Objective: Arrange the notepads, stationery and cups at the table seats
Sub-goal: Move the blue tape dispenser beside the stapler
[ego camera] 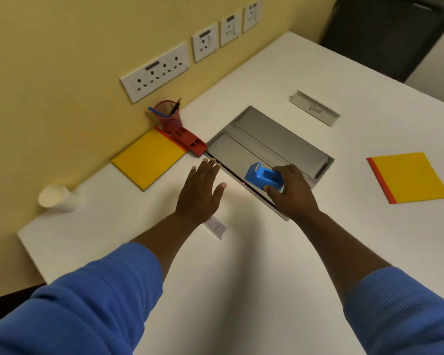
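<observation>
Placing dispenser point(263, 178) | right grip point(290, 190) clasping it | left grip point(203, 190) spread, empty | left pad point(149, 160), right pad point(410, 176), cup point(58, 198) laid | dispenser pending

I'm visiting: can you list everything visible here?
notepads: two, yellow with red edge, by the wall and far right
pen holder: one, red mesh, by the wall
stationery piece: one, red, beside the pen holder
paper cup: one, white, left edge
tape dispenser: one, blue, in the right hand
cable hatch: one, grey, table middle
name plates: two, grey beyond the hatch, white by the left forearm
sockets: four plates, white, yellow wall
chair: one, dark, top right
table: one, white
left hand: one, open, over the table
right hand: one, grips the tape dispenser
</observation>
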### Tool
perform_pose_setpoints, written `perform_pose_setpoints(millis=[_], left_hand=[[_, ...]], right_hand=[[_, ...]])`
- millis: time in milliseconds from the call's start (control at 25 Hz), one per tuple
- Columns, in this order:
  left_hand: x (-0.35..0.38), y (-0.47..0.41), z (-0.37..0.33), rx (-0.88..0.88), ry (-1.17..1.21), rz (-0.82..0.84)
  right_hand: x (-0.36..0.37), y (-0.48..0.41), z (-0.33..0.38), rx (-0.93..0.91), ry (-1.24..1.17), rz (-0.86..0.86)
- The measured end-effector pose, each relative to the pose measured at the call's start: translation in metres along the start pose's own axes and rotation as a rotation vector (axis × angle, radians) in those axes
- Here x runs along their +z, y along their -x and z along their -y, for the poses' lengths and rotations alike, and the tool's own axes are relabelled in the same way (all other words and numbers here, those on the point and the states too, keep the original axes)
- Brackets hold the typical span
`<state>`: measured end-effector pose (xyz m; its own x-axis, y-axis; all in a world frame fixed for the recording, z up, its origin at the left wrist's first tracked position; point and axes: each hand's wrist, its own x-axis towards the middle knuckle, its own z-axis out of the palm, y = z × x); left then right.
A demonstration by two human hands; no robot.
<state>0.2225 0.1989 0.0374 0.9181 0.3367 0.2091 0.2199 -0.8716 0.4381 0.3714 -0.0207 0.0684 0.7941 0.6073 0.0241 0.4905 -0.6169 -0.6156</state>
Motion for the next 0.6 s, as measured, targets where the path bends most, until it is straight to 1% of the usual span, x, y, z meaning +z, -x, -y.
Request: perform_pose_setpoints(millis=[160, 360, 480, 600], left_hand=[[-0.013, 0.026, 0.071, -0.100, -0.124, 0.068], [-0.002, 0.048, 0.131, -0.194, -0.130, 0.144], [0.011, 0.064, 0.162, -0.193, -0.124, 0.153], [0.019, 0.077, 0.181, -0.155, -0.136, 0.154]], right_hand=[[0.034, -0.030, 0.022, 0.024, -0.040, 0.006], [0.066, -0.060, 0.040, 0.067, -0.047, 0.005], [0.084, -0.088, 0.048, 0.059, -0.023, 0.008], [0.103, -0.123, 0.054, 0.041, -0.014, 0.000]])
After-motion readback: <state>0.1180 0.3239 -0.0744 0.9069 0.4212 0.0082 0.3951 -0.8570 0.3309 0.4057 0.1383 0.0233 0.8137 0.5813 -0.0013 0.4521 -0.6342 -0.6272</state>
